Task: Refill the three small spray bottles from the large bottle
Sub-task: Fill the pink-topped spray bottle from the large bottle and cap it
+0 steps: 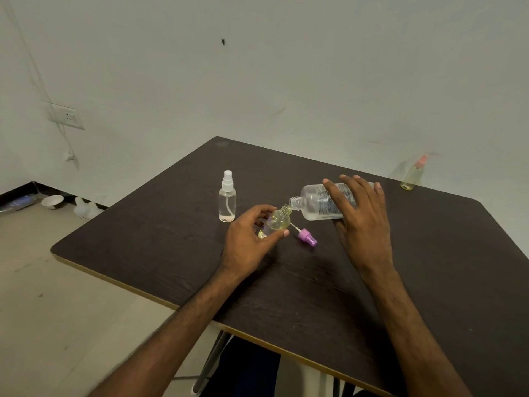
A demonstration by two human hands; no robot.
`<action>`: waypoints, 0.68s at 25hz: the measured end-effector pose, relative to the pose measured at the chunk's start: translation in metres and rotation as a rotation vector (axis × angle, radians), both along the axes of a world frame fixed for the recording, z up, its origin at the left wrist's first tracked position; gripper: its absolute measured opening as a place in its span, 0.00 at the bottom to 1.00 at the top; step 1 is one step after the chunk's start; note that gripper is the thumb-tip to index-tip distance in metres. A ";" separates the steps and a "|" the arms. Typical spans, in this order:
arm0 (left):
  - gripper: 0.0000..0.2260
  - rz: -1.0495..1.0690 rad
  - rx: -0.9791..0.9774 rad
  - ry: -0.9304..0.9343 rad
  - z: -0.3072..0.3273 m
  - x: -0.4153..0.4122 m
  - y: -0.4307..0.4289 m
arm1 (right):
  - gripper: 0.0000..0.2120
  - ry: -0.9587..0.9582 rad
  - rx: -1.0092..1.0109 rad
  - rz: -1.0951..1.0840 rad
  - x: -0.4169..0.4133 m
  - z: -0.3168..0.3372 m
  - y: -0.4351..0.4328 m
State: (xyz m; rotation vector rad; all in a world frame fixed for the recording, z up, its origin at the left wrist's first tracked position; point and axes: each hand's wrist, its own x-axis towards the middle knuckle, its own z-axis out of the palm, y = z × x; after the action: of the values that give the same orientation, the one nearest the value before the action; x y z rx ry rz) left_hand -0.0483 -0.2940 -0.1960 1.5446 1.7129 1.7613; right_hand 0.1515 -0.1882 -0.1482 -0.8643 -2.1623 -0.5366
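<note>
Dark table [372, 310], centre: my right hand [362, 222] tips the fine-print-labelled large bottle [315, 203]; my left hand [252, 239] grips the uncapped small bottle [277, 223].

On the tabletop [315, 296], the capped spray bottle [228, 197] stands upright at the left. Right of it, the open small bottle [276, 223] tilts, its mouth meeting the large bottle [320, 203] lying over from the right. The loose spray cap [307, 237] lies just before them. Another spray bottle [413, 174] stands far right, at the back edge.
</note>
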 end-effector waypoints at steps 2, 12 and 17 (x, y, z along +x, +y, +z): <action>0.21 0.001 -0.003 0.001 0.000 0.000 0.000 | 0.38 0.002 0.002 -0.001 0.000 0.000 0.000; 0.22 -0.001 -0.001 -0.009 0.000 0.000 0.000 | 0.38 -0.006 -0.007 -0.009 0.000 0.000 0.000; 0.22 0.006 0.000 -0.009 -0.001 0.000 0.000 | 0.38 -0.008 -0.008 -0.009 0.000 -0.001 0.000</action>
State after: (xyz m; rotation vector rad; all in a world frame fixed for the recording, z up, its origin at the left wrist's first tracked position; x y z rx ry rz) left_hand -0.0485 -0.2937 -0.1974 1.5304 1.7155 1.7687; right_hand 0.1518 -0.1883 -0.1489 -0.8774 -2.1706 -0.5373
